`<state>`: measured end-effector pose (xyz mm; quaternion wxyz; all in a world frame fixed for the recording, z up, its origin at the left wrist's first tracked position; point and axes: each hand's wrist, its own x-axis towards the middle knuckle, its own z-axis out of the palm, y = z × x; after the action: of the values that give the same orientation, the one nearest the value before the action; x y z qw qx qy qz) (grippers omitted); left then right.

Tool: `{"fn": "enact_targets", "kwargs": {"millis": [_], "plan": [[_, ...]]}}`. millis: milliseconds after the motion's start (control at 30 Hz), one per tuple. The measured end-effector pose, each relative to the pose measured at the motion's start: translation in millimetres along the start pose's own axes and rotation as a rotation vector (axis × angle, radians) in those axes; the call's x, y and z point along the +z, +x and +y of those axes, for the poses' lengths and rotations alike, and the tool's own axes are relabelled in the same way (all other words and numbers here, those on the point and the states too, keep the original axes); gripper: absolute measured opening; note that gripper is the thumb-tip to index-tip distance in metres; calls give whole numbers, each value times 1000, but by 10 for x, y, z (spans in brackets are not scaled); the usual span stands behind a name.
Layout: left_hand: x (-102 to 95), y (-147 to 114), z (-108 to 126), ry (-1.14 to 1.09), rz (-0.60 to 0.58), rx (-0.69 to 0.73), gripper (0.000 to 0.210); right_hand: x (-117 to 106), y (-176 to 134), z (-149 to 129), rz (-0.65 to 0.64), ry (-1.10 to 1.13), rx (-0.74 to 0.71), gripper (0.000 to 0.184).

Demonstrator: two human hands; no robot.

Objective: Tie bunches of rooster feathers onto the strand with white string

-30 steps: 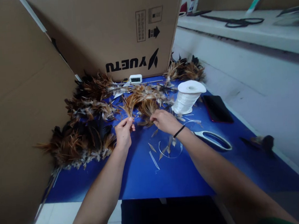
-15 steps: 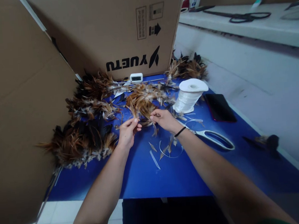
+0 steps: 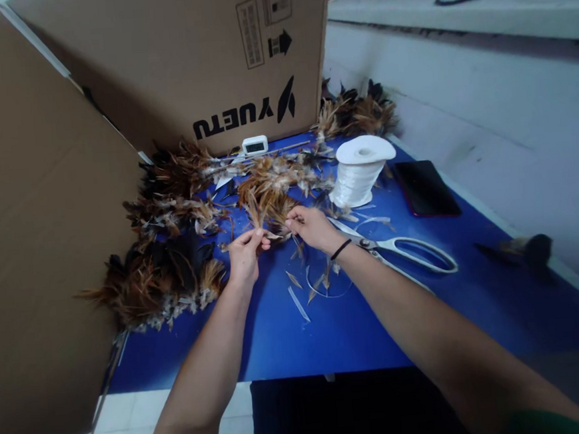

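Between thumb and fingers, my left hand [image 3: 245, 252] pinches a small bunch of tan feathers [image 3: 254, 213]; a pale tip pokes out toward the right. My right hand [image 3: 314, 228] is closed in a pinch a short way to the right, by the front edge of the brown feather pile [image 3: 271, 185]; whatever lies in its fingertips is too small to make out. White-handled scissors [image 3: 420, 252] lie partly under my right wrist. Loose feathers [image 3: 294, 280] and a clipped strip of clear ribbon [image 3: 299, 304] are scattered in front of my hands.
A white ribbon spool [image 3: 359, 179] stands behind my right hand, with a dark tablet [image 3: 426, 188] beyond it. Dark feather bundles [image 3: 154, 281] line the left side. Cardboard [image 3: 157, 60] walls the back and left. A small digital display [image 3: 254, 145] sits at the back.
The view has swung a little, so the surroundings shift in the picture. A feather tip now sticks out from my left fingers toward my right hand. Both hands stay close together.
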<state>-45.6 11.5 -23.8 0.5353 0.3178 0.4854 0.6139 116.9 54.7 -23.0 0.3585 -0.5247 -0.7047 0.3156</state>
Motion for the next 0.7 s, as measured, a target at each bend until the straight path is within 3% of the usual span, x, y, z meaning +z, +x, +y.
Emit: {"fn": "enact_targets", "kwargs": {"millis": [133,233,300,467,600,700], "plan": [[-28,21,15,-22,3,10,23,-74,-71,-99,154,-201,-47,12],[-31,16,26,-25,-13,21,24,-112,-127,-196,256,-213,-150,21],[-25,6,29,-19,-22,25,25,-113,-143,-239,184,-132,-169,14],[-3,-30,29,10,-75,21,26,-29,-131,-203,-158,102,-40,12],[8,-49,32,16,-105,8,29,26,-137,-161,-220,270,16,8],[9,-42,36,-15,-73,-5,28,5,-163,-204,-205,396,142,3]]}}
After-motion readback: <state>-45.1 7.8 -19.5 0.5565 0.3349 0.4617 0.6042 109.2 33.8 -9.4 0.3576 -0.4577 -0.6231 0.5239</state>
